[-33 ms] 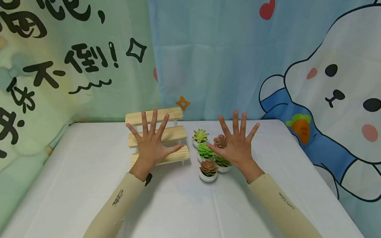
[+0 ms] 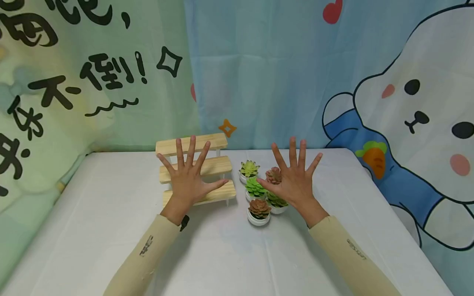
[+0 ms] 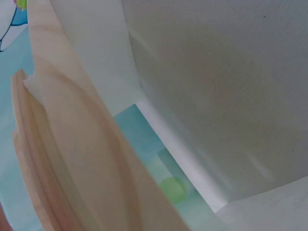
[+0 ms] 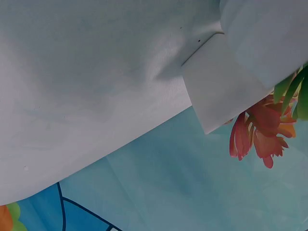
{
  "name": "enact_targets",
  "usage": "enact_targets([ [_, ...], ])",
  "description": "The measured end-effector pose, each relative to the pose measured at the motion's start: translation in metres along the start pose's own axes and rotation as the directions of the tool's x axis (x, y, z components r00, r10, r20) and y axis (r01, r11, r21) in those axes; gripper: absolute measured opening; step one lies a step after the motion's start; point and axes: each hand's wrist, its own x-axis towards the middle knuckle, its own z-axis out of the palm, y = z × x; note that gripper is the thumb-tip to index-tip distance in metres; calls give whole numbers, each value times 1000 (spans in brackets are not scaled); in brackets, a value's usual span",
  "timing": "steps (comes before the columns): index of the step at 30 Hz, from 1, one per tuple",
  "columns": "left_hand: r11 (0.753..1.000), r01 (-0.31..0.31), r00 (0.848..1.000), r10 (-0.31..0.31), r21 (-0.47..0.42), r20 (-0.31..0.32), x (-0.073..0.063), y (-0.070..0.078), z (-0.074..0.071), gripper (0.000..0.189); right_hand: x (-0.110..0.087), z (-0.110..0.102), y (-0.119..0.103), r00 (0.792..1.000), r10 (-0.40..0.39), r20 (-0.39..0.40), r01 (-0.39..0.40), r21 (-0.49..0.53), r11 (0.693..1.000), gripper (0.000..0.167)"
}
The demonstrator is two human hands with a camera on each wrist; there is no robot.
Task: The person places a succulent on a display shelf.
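My left hand (image 2: 187, 183) hovers with spread fingers over a three-tiered wooden rack (image 2: 218, 165) on thin white legs, covering part of its slats. In the left wrist view, one pale wooden slat (image 3: 91, 120) runs large down the left side. Fingers spread as well, my right hand (image 2: 296, 183) is beside several small potted succulents and overlaps the reddish one (image 2: 273, 175) behind. The others are a yellow-green one (image 2: 249, 167), a bright green one (image 2: 254, 187), a darker green one (image 2: 275, 200) and a brownish one (image 2: 259, 209). Both hands hold nothing. White pots (image 4: 226, 82) show close up in the right wrist view.
A white cloth covers the table (image 2: 229, 263). Behind it hangs a blue-green printed curtain (image 2: 259, 82) with black lettering at left and a large white cartoon animal (image 2: 437, 102) at right. The rack stands near the table's back edge, left of the pots.
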Motion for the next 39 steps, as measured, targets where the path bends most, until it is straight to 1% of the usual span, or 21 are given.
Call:
enact_targets([
  [3,1000,-3,1000,3,8,-9,-2,-1,0,104,-3,-1,-2,1000,2,11,-2,10,1000,96],
  [6,1000,-9,999,9,14,-31,-3,-1,0,105,-3,-2,-3,1000,9,25,-9,19,1000,95],
  [9,1000,-3,1000,4,16,-20,-4,-1,-2,107,-4,-4,-4,999,16,50,-17,29,999,95],
  [16,999,-3,1000,2,48,8,-2,-1,-5,106,-4,-10,-3,998,24,62,-26,39,999,95],
  [20,999,1,1000,-1,44,16,-3,-2,-6,106,-7,-11,-4,997,27,76,-32,63,997,93],
  [23,999,-4,1000,4,48,3,-3,-3,-7,107,-10,-13,-4,996,33,85,-40,82,996,92],
  [25,998,-3,1000,4,55,-8,-3,-4,-8,108,-11,-15,-4,993,45,106,-54,88,995,92],
  [28,1000,25,999,-25,12,-28,-4,-8,-11,104,-12,-19,-5,983,74,167,-94,114,989,93],
  [31,992,84,995,-88,-89,-37,-5,-14,-16,92,-12,-24,-7,968,105,228,-140,144,980,95],
  [33,979,120,990,-130,-163,-49,-6,-19,-20,86,-11,-27,-9,957,129,262,-181,185,966,97],
  [35,960,153,984,-170,-234,-57,-8,-24,-24,84,-10,-31,-10,943,158,293,-227,221,949,99],
  [37,938,188,975,-213,-291,-60,-9,-29,-29,82,-9,-35,-10,923,199,329,-291,262,920,96],
  [39,916,227,963,-262,-330,-64,-10,-34,-34,79,-7,-39,-11,895,245,373,-365,296,883,93],
])
